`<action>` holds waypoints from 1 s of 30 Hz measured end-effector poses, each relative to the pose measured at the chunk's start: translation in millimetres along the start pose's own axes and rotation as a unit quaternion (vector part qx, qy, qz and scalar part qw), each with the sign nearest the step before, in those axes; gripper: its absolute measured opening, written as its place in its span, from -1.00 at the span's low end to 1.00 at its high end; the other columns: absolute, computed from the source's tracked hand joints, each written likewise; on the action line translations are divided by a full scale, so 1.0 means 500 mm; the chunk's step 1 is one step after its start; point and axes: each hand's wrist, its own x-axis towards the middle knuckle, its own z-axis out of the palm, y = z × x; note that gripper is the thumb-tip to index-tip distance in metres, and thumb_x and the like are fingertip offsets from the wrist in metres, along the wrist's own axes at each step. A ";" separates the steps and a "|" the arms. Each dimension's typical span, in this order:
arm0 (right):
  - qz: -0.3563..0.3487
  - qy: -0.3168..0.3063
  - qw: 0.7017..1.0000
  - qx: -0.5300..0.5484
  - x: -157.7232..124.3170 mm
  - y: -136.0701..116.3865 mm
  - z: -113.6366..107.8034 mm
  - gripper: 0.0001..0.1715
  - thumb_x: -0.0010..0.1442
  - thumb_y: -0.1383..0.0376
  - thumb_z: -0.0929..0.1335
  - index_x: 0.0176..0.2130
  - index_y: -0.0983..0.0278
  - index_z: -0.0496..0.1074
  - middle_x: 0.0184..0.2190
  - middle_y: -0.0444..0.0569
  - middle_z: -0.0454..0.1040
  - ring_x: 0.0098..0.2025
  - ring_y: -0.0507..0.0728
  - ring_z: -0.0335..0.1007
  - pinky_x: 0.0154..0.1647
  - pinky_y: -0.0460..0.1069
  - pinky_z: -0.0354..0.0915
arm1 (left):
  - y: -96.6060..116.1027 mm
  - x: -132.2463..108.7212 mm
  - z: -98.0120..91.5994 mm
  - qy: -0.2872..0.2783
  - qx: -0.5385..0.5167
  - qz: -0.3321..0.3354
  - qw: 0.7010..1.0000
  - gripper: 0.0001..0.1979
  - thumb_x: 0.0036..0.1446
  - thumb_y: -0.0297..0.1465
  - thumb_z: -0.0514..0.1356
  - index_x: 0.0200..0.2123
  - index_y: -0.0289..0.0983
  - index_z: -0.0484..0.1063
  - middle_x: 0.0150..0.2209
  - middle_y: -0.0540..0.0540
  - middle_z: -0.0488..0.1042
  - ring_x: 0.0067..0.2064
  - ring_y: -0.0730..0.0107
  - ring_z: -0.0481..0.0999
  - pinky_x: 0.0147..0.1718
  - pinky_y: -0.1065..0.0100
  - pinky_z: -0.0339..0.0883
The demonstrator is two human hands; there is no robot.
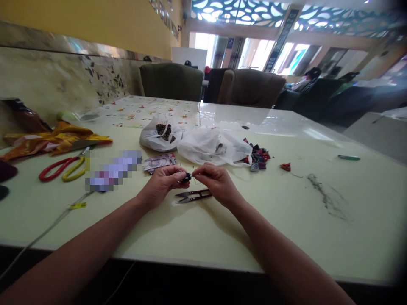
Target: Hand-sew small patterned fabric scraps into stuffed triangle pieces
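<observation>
My left hand (162,183) pinches a small dark fabric piece (187,178) just above the pale table (286,220). My right hand (216,181) is closed in a pinch right beside it, fingertips meeting the piece; what it grips is too small to make out. A pair of small thread snips (193,196) lies on the table directly under both hands. Behind the hands sit a white plastic bag (213,147) and a second bag holding dark bits (160,134).
Red and yellow scissors (62,167) lie at the left near orange cloth (54,140). A pile of small coloured fabric pieces (258,157) sits right of the bags, and a patterned scrap (159,162) in front. Loose dark thread (327,195) lies at the right. Armchairs stand behind.
</observation>
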 end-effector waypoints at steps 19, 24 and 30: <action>-0.005 -0.011 0.999 0.031 0.003 0.011 -0.004 -0.90 0.16 0.34 0.41 -0.36 0.26 0.58 -0.46 -0.13 0.37 -0.37 0.02 0.31 -0.27 -0.04 0.22 | 0.002 -0.002 0.002 -0.011 -0.005 -0.031 0.999 -0.79 -0.04 -0.32 0.42 -0.36 -0.32 0.58 -0.41 -0.02 0.52 -0.39 0.46 0.53 -0.27 0.37 0.49; 0.000 -0.018 1.000 0.021 0.004 0.008 -0.007 -0.89 0.16 0.33 0.40 -0.36 0.26 0.58 -0.45 -0.14 0.36 -0.36 0.03 0.31 -0.26 -0.03 0.22 | 0.002 -0.003 0.005 -0.011 -0.011 -0.028 1.000 -0.81 -0.02 -0.32 0.40 -0.35 -0.31 0.58 -0.40 -0.02 0.52 -0.36 0.44 0.53 -0.24 0.34 0.49; 0.003 -0.028 0.999 0.015 0.004 0.005 -0.010 -0.89 0.15 0.31 0.41 -0.38 0.25 0.57 -0.47 -0.14 0.34 -0.38 0.03 0.28 -0.29 -0.03 0.22 | 0.008 -0.006 0.007 -0.015 -0.010 -0.038 0.999 -0.80 -0.05 -0.33 0.41 -0.37 -0.33 0.57 -0.40 -0.05 0.54 -0.39 0.44 0.52 -0.28 0.34 0.48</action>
